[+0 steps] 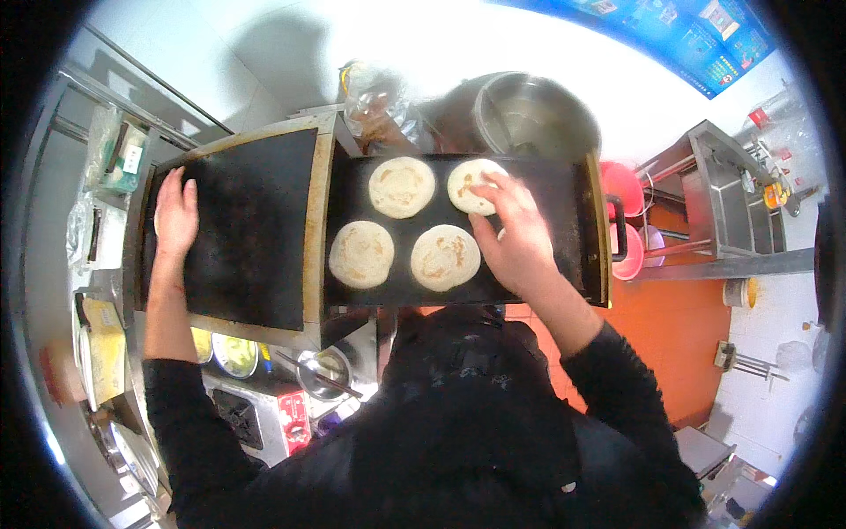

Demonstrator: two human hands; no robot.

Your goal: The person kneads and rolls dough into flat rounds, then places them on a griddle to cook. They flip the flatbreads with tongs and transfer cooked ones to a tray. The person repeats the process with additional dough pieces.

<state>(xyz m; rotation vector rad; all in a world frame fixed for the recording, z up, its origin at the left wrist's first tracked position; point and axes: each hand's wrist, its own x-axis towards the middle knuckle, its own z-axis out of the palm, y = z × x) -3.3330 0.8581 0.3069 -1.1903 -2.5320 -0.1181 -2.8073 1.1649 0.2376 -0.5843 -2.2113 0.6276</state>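
Note:
Several round, browned flatbreads lie on a black pulled-out oven tray (555, 218). My right hand (512, 231) is over the tray, its fingertips on or just above the back right flatbread (472, 178). Part of another pale piece shows beside that hand, mostly hidden by it. To the left are the back left flatbread (401, 188), the front left flatbread (361, 254) and the front middle flatbread (445, 258). My left hand (176, 215) rests flat at the left edge of the black griddle-like top (254, 231), fingers extended and holding nothing.
Behind the tray stand a large metal pot (538, 116) and a clear plastic bag (377, 99). A black handle (619, 228) sticks out from the tray's right end, near pink basins (621, 188). Below the black top are a metal bowl (324, 375) and a metal rack with containers at far left.

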